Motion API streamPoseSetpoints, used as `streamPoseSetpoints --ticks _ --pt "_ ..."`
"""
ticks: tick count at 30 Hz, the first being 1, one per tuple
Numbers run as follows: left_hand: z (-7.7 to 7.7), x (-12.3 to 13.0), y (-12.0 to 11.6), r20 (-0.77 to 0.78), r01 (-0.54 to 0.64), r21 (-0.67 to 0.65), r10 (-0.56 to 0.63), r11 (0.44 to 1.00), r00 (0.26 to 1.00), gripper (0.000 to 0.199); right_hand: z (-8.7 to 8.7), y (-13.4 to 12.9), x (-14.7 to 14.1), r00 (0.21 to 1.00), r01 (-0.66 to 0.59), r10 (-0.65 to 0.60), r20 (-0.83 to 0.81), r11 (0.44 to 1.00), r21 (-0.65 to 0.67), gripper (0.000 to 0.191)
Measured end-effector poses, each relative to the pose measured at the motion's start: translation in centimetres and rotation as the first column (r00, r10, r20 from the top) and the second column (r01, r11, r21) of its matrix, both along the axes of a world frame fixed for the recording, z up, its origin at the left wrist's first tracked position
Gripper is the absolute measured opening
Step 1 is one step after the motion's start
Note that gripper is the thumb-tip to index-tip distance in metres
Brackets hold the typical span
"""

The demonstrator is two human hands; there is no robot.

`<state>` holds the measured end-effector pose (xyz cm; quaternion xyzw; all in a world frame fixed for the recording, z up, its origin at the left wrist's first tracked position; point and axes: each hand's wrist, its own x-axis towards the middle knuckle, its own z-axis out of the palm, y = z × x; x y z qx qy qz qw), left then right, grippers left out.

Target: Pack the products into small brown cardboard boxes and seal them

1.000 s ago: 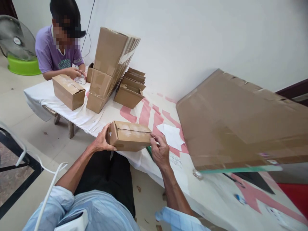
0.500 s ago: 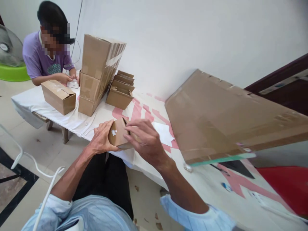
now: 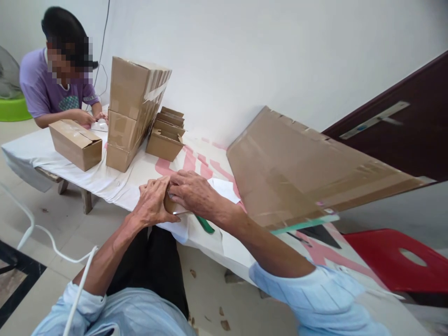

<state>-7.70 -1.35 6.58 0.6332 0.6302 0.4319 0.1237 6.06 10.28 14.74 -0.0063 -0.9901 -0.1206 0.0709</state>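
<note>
A small brown cardboard box (image 3: 171,206) is at the table's near edge, mostly covered by my hands. My left hand (image 3: 154,200) is closed around its left side, thumb along the lower edge. Over the top and right of the box lies my right hand (image 3: 192,193), its fingers curled against it; the fingertips are partly hidden. Just right of the box a green object (image 3: 205,225) rests on the cloth, its kind unclear. A white sheet of paper (image 3: 224,189) lies behind my right wrist.
Tall stacked cartons (image 3: 128,93), a closed carton (image 3: 79,144) and several open boxes (image 3: 166,142) stand on the cloth-covered table. A large cardboard panel (image 3: 290,168) leans at right, near a red chair (image 3: 392,256). Across the table, a person in purple (image 3: 59,88) handles a small white item.
My right hand has moved left and down onto the box, covering more of it. The green object has come into sight. The view has shifted to the right.
</note>
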Motion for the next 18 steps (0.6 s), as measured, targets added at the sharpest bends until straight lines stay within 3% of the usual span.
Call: streamPoseSetpoints --ticks 12,18 --pt "0.27 0.21 0.12 -0.026 -0.001 -0.008 0.0 1.0 1.0 0.112 0.01 -0.61 0.51 0.997 -0.082 0.082 -0.004 0.996 0.041 0.016" --pt "0.17 0.12 0.43 -0.045 0.016 0.016 -0.016 1.0 0.999 0.115 -0.92 0.11 0.72 0.991 -0.109 0.11 -0.076 0.994 0.018 0.018"
